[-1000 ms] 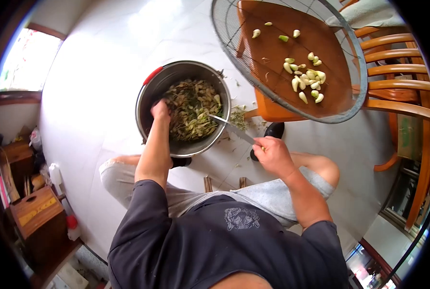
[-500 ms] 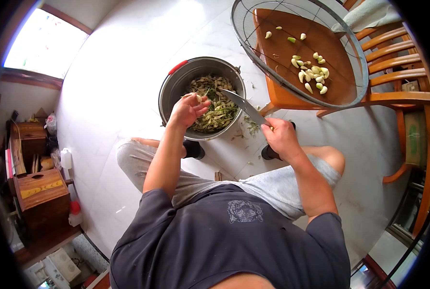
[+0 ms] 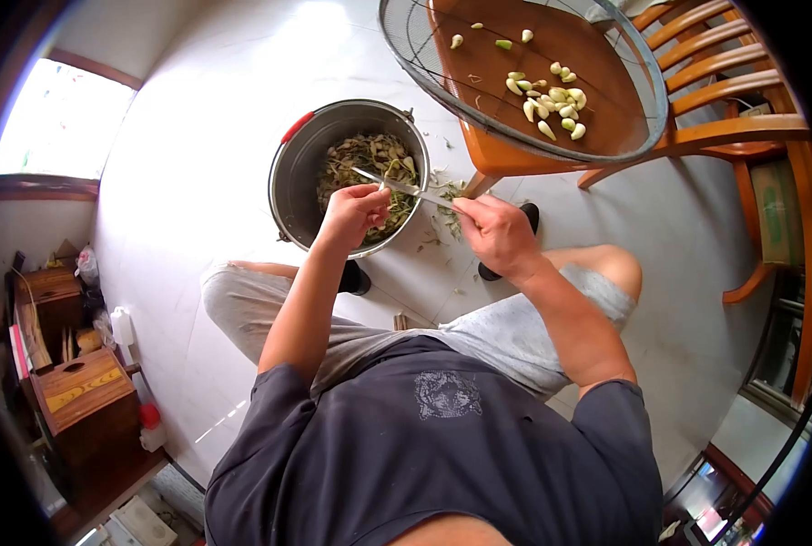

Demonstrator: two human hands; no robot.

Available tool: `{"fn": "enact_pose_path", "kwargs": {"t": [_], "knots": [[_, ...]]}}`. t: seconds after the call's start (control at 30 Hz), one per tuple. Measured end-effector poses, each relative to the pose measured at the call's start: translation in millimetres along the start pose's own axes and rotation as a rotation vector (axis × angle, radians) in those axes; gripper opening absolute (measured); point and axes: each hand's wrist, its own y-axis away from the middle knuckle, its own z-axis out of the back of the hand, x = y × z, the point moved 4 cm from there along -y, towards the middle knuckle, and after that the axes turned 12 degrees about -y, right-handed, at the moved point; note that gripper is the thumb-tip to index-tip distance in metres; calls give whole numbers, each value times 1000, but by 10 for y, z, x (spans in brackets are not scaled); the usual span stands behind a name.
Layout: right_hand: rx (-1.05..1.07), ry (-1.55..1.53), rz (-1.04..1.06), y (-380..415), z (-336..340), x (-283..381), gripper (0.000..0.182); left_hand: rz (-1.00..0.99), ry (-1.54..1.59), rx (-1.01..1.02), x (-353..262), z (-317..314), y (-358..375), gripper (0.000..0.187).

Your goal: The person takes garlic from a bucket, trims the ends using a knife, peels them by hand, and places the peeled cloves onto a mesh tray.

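My right hand (image 3: 502, 235) grips the handle of a knife (image 3: 409, 188), its blade pointing left over the bucket. My left hand (image 3: 353, 218) is closed in a pinch at the blade, holding a small pale garlic clove (image 3: 385, 184) that the fingers partly hide. Beneath both stands a metal bucket (image 3: 283, 196) with a red grip on its handle. Inside it lie green and dry trimmings (image 3: 351, 155). Peeled garlic cloves (image 3: 552, 100) rest in a round wire-mesh basket (image 3: 656, 109), up and to the right of my hands.
The basket sits on a wooden chair (image 3: 479, 155) with a slatted back. Scraps (image 3: 447, 214) are scattered on the pale tiled floor (image 3: 197, 182) beside the bucket. A wooden cabinet (image 3: 83, 391) stands at the left. My feet are on either side below the bucket.
The knife blade has come down to my left fingers, which were more spread and have drawn together around the clove. The view has shifted, so bucket and basket appear further left.
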Motion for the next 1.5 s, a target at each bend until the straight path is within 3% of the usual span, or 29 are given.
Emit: {"fn": "enact_pose_path", "kwargs": {"t": [0.13, 0.47, 0.67, 0.87, 1.03, 1.33, 1.5], "knots": [[-51, 52, 155, -6, 6, 113, 19, 4, 71, 69, -22, -292, 108, 5], [-38, 104, 152, 44, -18, 29, 18, -14, -32, 102, -51, -541, 208, 8], [83, 259, -290, 257, 134, -485, 11, 15, -95, 135, -157, -531, 279, 17], [-2, 68, -409, 193, 315, -274, 17, -13, -12, 150, 59, -540, 92, 21], [-59, -112, -323, 119, 243, -208, 17, 4, 335, 250, 131, -633, 12, 13], [-131, -97, -90, 132, 107, -87, 16, 77, 358, -7, 184, -691, 48, 10], [-83, 2, -16, 128, 75, -34, 17, 80, 423, -16, 128, -794, 138, 10]]}}
